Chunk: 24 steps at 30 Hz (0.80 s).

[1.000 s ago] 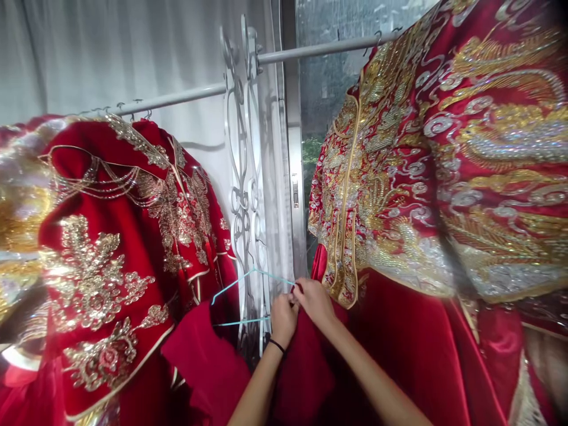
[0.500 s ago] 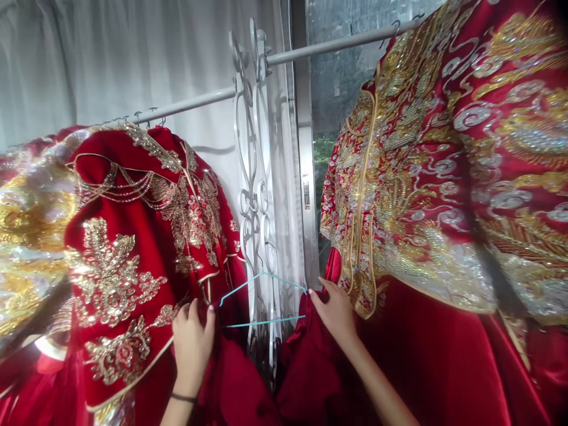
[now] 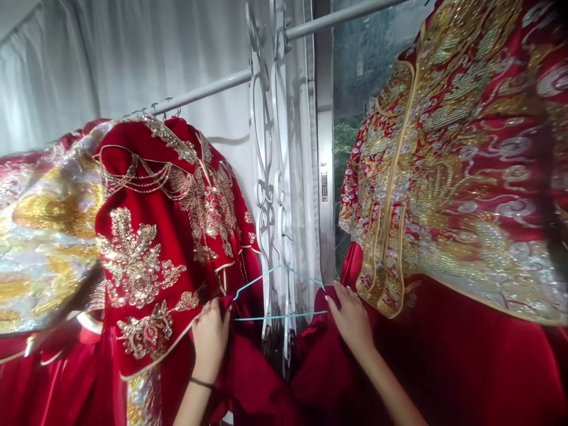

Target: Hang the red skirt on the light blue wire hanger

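Note:
A dark red garment [image 3: 261, 376] spreads between my two hands, draped around a light blue wire hanger [image 3: 280, 318]. My left hand [image 3: 211, 334] is closed on the garment's left upper edge, close to the hanger's left end. On the other side, my right hand [image 3: 354, 319] grips the cloth at the hanger's right shoulder, thumb pointing inward. The hanger's middle and hook show above the cloth; its two ends are hidden in the fabric. The lower part of the garment runs out of the picture.
Left of my hands hangs a red jacket [image 3: 151, 248] with beaded gold flowers, beside a gold sequined garment [image 3: 57, 236]. An embroidered red-and-gold jacket [image 3: 426, 195] hangs at right. White scrollwork rack posts [image 3: 266, 177] and rails [image 3: 208, 89] stand before a grey curtain [image 3: 177, 53] and window.
The view has shifted, so the racks and clothes appear farther right in the picture. Both hands keep their hold on the garment around the hanger.

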Motion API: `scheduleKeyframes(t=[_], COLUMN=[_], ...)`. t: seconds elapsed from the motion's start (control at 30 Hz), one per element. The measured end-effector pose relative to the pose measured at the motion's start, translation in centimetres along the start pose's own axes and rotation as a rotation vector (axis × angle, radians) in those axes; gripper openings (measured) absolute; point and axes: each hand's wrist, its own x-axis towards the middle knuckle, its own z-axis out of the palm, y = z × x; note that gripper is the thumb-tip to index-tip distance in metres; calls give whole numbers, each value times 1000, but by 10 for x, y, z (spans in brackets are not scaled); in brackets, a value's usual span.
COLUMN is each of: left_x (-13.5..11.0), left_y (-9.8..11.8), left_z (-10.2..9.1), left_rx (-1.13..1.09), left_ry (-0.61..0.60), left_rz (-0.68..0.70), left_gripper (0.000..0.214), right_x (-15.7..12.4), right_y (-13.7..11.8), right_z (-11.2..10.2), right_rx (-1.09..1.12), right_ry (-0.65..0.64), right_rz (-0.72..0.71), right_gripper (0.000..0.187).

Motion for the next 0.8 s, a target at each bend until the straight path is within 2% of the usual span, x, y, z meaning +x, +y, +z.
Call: scheduleKeyframes(t=[0.17, 0.27, 0.4, 0.5, 0.6, 0.7, 0.8], left_x=[1, 4, 4, 3, 11, 33, 56], left_y=[2, 1, 1, 6, 4, -14, -42], left_z=[8, 10, 7, 2, -1, -2, 3], left_rx=[-2, 14, 24, 104, 110, -29, -373], left_ry=[48, 39, 0, 11, -40, -54, -32], left_rz=[-12, 33, 114, 90, 55, -2, -149], left_gripper=[36, 31, 30, 31, 34, 29, 18], right_x=[-1, 0, 0, 1, 9, 21, 30], right_y=[1, -3, -10, -17, -19, -8, 13], right_z=[-10, -16, -25, -33, -44, -53, -55], right_rx=[-13, -24, -69, -132, -167, -154, -58], right_ry=[-16, -26, -51, -88, -159, -178, -84], right_rz=[1, 12, 49, 69, 72, 177, 313], right_gripper=[42, 38, 37, 33, 30, 32, 33])
